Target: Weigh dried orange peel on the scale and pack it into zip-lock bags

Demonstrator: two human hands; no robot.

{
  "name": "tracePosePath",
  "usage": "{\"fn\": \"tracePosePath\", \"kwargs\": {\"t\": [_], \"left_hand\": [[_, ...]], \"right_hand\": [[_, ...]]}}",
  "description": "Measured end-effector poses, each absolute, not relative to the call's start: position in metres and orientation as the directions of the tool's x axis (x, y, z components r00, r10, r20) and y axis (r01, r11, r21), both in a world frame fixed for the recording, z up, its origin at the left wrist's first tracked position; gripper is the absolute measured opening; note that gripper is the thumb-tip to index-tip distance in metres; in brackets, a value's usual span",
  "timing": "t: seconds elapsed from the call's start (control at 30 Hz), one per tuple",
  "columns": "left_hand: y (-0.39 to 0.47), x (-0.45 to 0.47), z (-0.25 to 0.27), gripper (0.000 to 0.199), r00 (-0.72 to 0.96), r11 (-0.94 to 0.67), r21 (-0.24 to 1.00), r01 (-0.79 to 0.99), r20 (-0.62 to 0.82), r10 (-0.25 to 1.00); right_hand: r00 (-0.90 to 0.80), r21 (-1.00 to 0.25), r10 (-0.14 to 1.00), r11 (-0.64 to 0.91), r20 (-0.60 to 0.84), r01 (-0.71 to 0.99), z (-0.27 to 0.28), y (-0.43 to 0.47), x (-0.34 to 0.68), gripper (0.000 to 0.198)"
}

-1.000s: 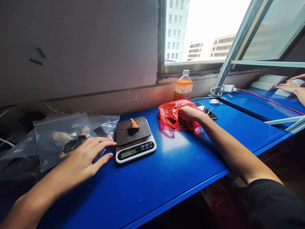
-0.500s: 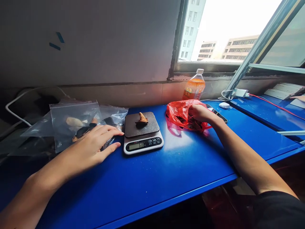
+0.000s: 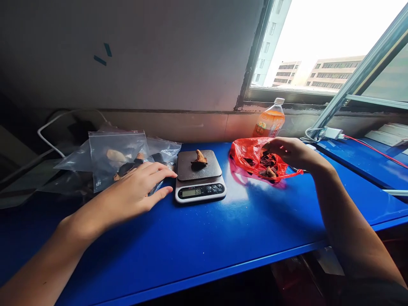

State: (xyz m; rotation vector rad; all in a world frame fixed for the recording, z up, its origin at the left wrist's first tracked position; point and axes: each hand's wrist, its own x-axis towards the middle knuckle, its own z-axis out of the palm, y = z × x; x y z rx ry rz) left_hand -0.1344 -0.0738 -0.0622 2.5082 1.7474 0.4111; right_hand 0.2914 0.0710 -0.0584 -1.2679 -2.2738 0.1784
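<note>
My left hand (image 3: pixel 145 185) rests with fingers apart, its fingertips beside the left edge of the digital kitchen scale (image 3: pixel 201 179). On the scale's plate stands a dried piece (image 3: pixel 199 159) with a dark flat base and a tan stub, like a dried mushroom. The display reads about 6.8. My right hand (image 3: pixel 288 152) is at the back right rim of a red plastic bag (image 3: pixel 242 148), fingers bent down. Its fingertips are partly hidden, so what they grip does not show. Inside the open bag lie several dark brown dried pieces (image 3: pixel 268 160).
Clear zip bags (image 3: pixel 119 142) with light and dark pieces lie left of the scale. An orange drink bottle (image 3: pixel 270 119) stands behind the red bag. A white charger (image 3: pixel 333 133) with cables sits by a metal frame (image 3: pixel 339 95) at right. The blue table (image 3: pixel 204 238) ends at the front edge.
My right hand has come up out of the red bag to its rim, and the bag's mouth now lies wider with its contents showing. The view has shifted slightly left; my left hand stays by the scale.
</note>
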Motion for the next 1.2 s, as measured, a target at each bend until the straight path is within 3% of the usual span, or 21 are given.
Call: {"fn": "tracePosePath", "kwargs": {"t": [0.2,0.37,0.47,0.63,0.77,0.83,0.93,1.0,1.03,1.1,1.2], "left_hand": [[-0.073,-0.132,-0.062,0.047,0.314,-0.336,0.207,0.919,0.131,0.94],[-0.073,-0.136,-0.06,0.045,0.298,-0.325,0.223,0.919,0.148,0.943],[-0.074,-0.138,-0.059,0.045,0.295,-0.328,0.228,0.917,0.166,0.941],[-0.073,-0.137,-0.061,0.045,0.301,-0.331,0.214,0.919,0.159,0.94],[-0.072,-0.136,-0.06,0.046,0.304,-0.334,0.218,0.917,0.158,0.939],[-0.073,-0.136,-0.059,0.047,0.297,-0.329,0.221,0.918,0.167,0.94],[-0.073,-0.135,-0.057,0.05,0.285,-0.317,0.224,0.922,0.163,0.945],[-0.074,-0.134,-0.057,0.05,0.29,-0.318,0.227,0.921,0.146,0.946],[-0.074,-0.133,-0.057,0.049,0.294,-0.319,0.23,0.919,0.137,0.946],[-0.074,-0.132,-0.058,0.049,0.296,-0.318,0.233,0.919,0.124,0.947],[-0.074,-0.132,-0.058,0.048,0.291,-0.312,0.228,0.922,0.119,0.949]], "right_hand": [[-0.572,-0.456,0.648,0.761,0.503,0.461,-0.05,0.054,0.239,0.016],[-0.704,-0.266,0.459,0.888,0.541,0.375,-0.083,0.052,0.165,0.02],[-0.734,-0.255,0.444,0.896,0.514,0.364,-0.103,0.05,0.149,0.017],[-0.67,-0.283,0.439,0.899,0.599,0.335,-0.113,0.045,0.15,0.019],[-0.691,-0.147,0.355,0.928,0.63,0.342,-0.089,0.042,0.167,0.016],[-0.624,-0.132,0.4,0.893,0.671,0.43,-0.074,0.046,0.19,0.016],[-0.333,-0.302,0.624,0.692,0.707,0.655,-0.062,0.062,0.238,0.018],[-0.298,-0.325,0.793,0.515,0.531,0.793,-0.066,0.077,0.266,0.021],[-0.324,-0.275,0.853,0.454,0.408,0.847,-0.071,0.085,0.275,0.023],[-0.35,-0.183,0.906,0.396,0.238,0.9,-0.082,0.097,0.285,0.023],[-0.344,-0.14,0.919,0.372,0.19,0.917,-0.096,0.109,0.282,0.019]]}}
